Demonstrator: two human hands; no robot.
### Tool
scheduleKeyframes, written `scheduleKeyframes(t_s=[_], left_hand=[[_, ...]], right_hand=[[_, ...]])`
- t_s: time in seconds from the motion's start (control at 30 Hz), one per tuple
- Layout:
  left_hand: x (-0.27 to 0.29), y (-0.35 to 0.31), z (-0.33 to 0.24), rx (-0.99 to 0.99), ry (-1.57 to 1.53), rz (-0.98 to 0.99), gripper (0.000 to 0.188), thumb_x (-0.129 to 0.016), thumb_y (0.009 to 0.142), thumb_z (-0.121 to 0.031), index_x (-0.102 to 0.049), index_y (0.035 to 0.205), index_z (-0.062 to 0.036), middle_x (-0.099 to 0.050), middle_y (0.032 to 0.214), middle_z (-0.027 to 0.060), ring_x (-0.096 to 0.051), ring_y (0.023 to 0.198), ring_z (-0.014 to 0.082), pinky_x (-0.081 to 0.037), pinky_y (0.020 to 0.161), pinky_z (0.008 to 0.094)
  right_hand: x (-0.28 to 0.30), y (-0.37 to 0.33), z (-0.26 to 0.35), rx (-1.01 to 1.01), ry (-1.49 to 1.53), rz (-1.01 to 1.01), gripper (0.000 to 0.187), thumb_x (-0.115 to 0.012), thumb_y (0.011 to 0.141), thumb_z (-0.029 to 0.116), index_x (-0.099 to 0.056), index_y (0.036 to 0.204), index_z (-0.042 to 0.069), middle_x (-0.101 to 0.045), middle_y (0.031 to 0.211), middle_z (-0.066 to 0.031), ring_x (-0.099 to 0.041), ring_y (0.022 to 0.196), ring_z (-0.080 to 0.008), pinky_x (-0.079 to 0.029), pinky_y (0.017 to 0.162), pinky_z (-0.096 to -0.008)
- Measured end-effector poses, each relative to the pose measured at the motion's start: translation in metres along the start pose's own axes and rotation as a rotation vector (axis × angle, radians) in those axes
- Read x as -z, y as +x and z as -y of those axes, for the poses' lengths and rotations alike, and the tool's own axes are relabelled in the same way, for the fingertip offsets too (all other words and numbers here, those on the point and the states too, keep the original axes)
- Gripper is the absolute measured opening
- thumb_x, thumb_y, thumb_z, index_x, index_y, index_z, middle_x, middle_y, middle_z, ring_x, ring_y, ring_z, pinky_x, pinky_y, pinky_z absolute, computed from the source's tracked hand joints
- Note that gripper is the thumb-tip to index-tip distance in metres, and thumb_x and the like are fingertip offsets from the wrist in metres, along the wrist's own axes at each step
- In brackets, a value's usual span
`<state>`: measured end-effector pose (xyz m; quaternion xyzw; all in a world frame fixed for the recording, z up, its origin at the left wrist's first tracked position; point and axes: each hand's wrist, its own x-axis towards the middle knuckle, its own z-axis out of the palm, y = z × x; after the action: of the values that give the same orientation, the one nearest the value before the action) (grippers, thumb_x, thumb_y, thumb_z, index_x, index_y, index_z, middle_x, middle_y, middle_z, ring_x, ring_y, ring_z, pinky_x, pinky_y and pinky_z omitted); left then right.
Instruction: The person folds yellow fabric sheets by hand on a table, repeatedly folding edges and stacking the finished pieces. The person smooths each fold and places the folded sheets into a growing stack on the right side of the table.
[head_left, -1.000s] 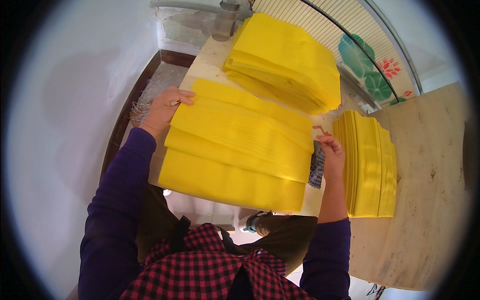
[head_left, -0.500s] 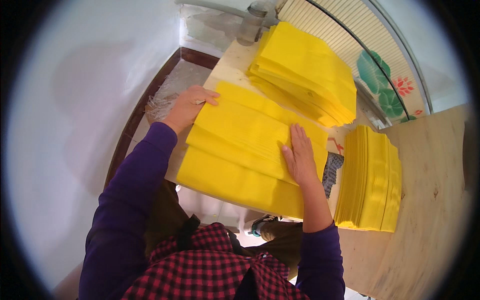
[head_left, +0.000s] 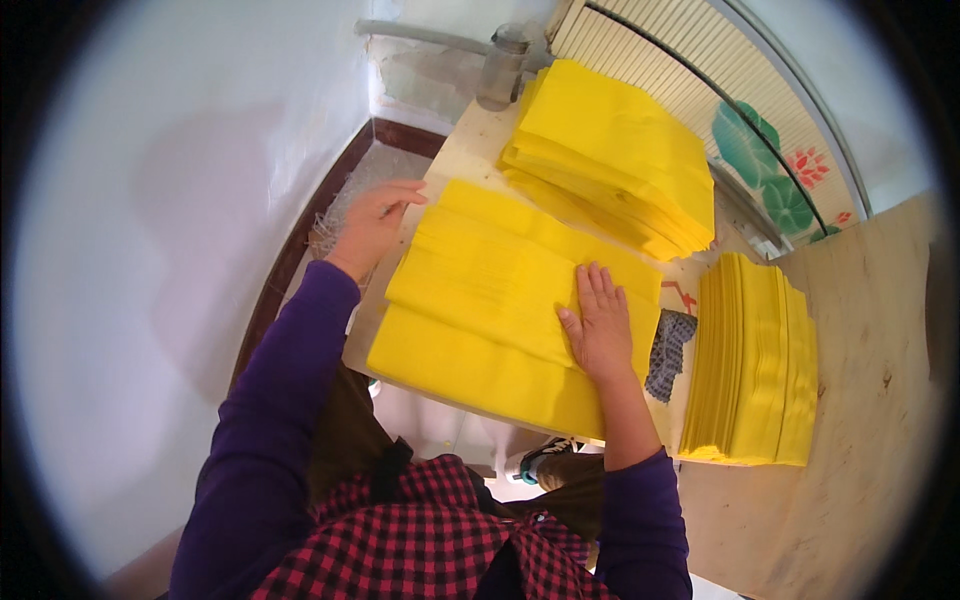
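A yellow fabric piece (head_left: 480, 270), folded in long bands, lies spread on the wooden table in front of me. It looks like soft non-woven cloth, with a crease across its middle. My right hand (head_left: 603, 325) rests flat on its right part, fingers stretched out. Just off the cloth's upper left edge hovers my left hand (head_left: 375, 230), its fingers loosely bent and apart, with nothing visible in them. Beyond the cloth sits a loose pile of yellow fabric pieces (head_left: 620, 140). A neat stack of folded yellow fabric (head_left: 755, 360) stands to the right.
A grey patterned rag (head_left: 668, 355) lies between the cloth and the right-hand stack. At the table's far corner stands a clear jar (head_left: 502, 68). A white wall (head_left: 170, 200) rises on the left. A ribbed panel with painted leaves (head_left: 745, 130) backs the table.
My left hand has let go of the cloth's left edge and moved slightly away from it. My right hand still lies flat on the cloth. The view has shifted a little.
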<state>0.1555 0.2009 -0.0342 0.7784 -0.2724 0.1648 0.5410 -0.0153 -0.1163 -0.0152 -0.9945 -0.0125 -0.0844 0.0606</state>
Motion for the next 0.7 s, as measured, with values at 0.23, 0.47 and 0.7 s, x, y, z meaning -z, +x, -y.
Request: scheduleKeyframes(t_s=[0.23, 0.47, 0.7], left_hand=[[-0.018, 0.011, -0.088, -0.202, 0.077, 0.199, 0.032, -0.053, 0.093, -0.007, -0.058, 0.125, -0.0067, -0.055, 0.132, 0.0143, -0.049, 0.126, 0.0287, -0.036, 0.108, 0.0381], [-0.150, -0.001, -0.164, -0.129, 0.372, 0.493, 0.048, -0.043, 0.098, -0.033, -0.051, 0.132, 0.0004, -0.045, 0.143, 0.0178, -0.034, 0.138, 0.0311, -0.022, 0.114, 0.0492], [-0.138, -0.028, -0.118, 0.142, 0.665, 0.545, 0.066, -0.041, 0.097, -0.045, -0.031, 0.148, -0.0032, -0.026, 0.156, 0.0142, -0.019, 0.146, 0.0248, -0.010, 0.118, 0.0475]], right_hand=[[-0.001, -0.002, 0.000, 0.000, 0.000, -0.045, 0.067, -0.050, 0.094, 0.046, -0.036, 0.146, 0.007, -0.032, 0.153, -0.0171, -0.030, 0.141, -0.0328, -0.020, 0.115, -0.0478], [-0.001, -0.003, -0.002, 0.042, -0.098, -0.021, 0.065, -0.048, 0.095, 0.046, -0.037, 0.145, 0.006, -0.034, 0.152, -0.0169, -0.031, 0.141, -0.0325, -0.022, 0.114, -0.0485], [-0.004, -0.004, 0.000, -0.012, 0.012, -0.053, 0.070, -0.046, 0.094, 0.050, -0.037, 0.145, 0.004, -0.033, 0.153, -0.0154, -0.029, 0.142, -0.0292, -0.019, 0.116, -0.0469]])
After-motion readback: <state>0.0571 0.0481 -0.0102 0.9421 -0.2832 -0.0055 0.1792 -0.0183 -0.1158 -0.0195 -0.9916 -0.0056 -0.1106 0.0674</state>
